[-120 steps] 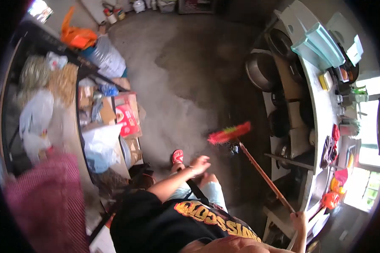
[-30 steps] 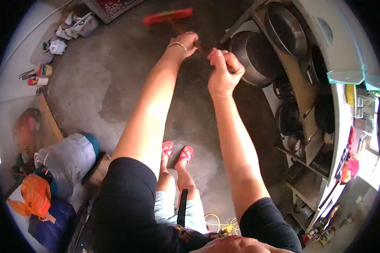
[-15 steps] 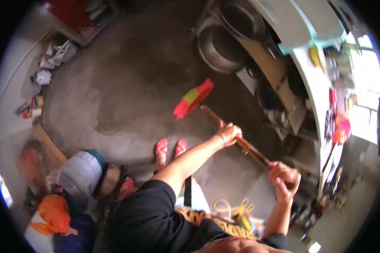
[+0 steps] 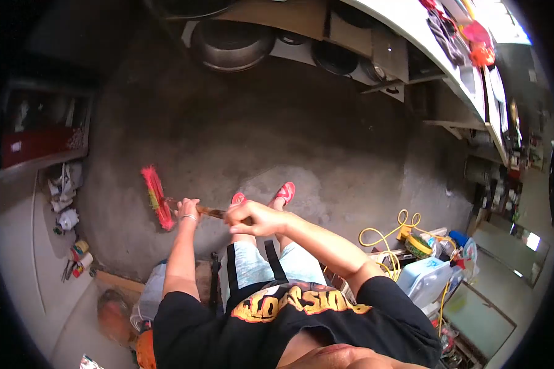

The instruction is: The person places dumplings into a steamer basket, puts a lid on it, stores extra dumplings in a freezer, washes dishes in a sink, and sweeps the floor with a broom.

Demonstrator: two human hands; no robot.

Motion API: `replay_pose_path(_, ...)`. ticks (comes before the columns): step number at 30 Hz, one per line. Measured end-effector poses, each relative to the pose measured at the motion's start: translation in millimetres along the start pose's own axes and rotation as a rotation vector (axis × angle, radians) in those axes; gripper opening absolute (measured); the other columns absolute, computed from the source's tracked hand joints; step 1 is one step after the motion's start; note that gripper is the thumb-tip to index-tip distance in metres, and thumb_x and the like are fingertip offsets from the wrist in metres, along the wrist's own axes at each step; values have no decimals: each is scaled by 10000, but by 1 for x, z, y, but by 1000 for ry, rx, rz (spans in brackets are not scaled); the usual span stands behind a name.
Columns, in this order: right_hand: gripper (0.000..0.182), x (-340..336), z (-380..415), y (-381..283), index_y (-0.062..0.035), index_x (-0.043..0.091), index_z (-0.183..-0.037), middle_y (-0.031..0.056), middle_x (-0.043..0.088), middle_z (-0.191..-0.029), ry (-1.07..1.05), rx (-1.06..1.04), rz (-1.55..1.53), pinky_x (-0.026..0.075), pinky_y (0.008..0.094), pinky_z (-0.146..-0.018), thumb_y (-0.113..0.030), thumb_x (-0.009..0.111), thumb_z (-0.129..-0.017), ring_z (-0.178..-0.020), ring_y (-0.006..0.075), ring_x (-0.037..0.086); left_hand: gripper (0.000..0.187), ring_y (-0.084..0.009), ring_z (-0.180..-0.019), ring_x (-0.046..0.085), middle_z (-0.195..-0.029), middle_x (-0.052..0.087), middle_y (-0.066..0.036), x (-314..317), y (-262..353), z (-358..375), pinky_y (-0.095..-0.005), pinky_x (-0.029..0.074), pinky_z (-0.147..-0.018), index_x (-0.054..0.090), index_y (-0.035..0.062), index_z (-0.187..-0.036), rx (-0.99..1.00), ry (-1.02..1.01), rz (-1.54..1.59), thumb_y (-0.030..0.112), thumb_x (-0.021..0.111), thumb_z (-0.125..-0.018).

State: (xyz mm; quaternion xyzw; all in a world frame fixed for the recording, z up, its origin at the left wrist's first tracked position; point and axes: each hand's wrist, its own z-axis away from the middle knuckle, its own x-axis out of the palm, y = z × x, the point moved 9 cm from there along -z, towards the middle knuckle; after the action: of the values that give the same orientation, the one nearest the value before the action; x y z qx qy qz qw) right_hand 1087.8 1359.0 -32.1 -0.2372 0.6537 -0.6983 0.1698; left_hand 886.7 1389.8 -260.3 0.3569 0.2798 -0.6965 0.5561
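Observation:
A broom with pink-red and yellow bristles (image 4: 157, 197) is at the left over the grey floor, its bristle head pointing away to my left. Its brown stick (image 4: 210, 211) runs from the head back toward my body. My left hand (image 4: 188, 209) is wrapped round the stick close behind the head, with a band at its wrist. Farther back, my right hand (image 4: 252, 219) grips the stick near its end, fingers closed. Both feet, in red slippers (image 4: 285, 192), stand just beyond the hands.
Large metal pots (image 4: 232, 49) sit on a low shelf under the white counter (image 4: 388, 18) ahead. A red-fronted cabinet (image 4: 40, 144) stands at the left. Small jars and bags line the left wall. Yellow hose (image 4: 381, 237) and a blue plastic box (image 4: 421, 273) lie at the right.
Both hands have swung the broom from the right side across to the left, and the view has turned. My grip stays on the stick throughout.

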Motion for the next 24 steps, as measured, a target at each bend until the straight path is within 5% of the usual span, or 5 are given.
replay_pose_path(7,265,-209,128,-95,29,605,-824,118,608,-781,206,127,289,451,341,-674,-227,655,-781,-716,215,557,236,-253,-885,623,-966,652,-61,-63,313,-83,-330,490,-800,665,149,-927,580,164,563,194,684,-696)
replay_pose_path(14,218,-287,235,-198,38,477,-640,105,511,-632,301,389,614,427,331,-636,-73,632,-745,-653,233,514,77,-257,-782,629,-813,650,-84,-88,615,-70,-306,492,-681,662,128,-795,680,94,1311,119,631,-725)
replay_pose_path(16,230,-278,239,-211,25,466,-620,97,497,-617,240,365,704,427,332,-630,-85,628,-740,-642,240,510,90,-249,-827,607,-825,650,-39,-140,625,-26,-383,460,-734,641,144,-827,650,354,1021,180,646,-744)
replay_pose_path(18,247,-278,255,-238,12,454,-599,91,488,-603,273,297,702,427,336,-616,-98,630,-733,-630,241,510,123,-221,-1039,499,-936,623,12,-139,656,-18,-507,366,-872,621,195,-897,661,74,1071,212,620,-775)
replay_pose_path(24,318,-276,353,-287,-9,466,-513,85,491,-519,644,-25,400,457,355,-605,-186,638,-714,-569,241,538,97,-242,-761,594,-754,648,-15,-211,605,61,-407,459,-669,655,195,-793,892,329,616,232,653,-703)
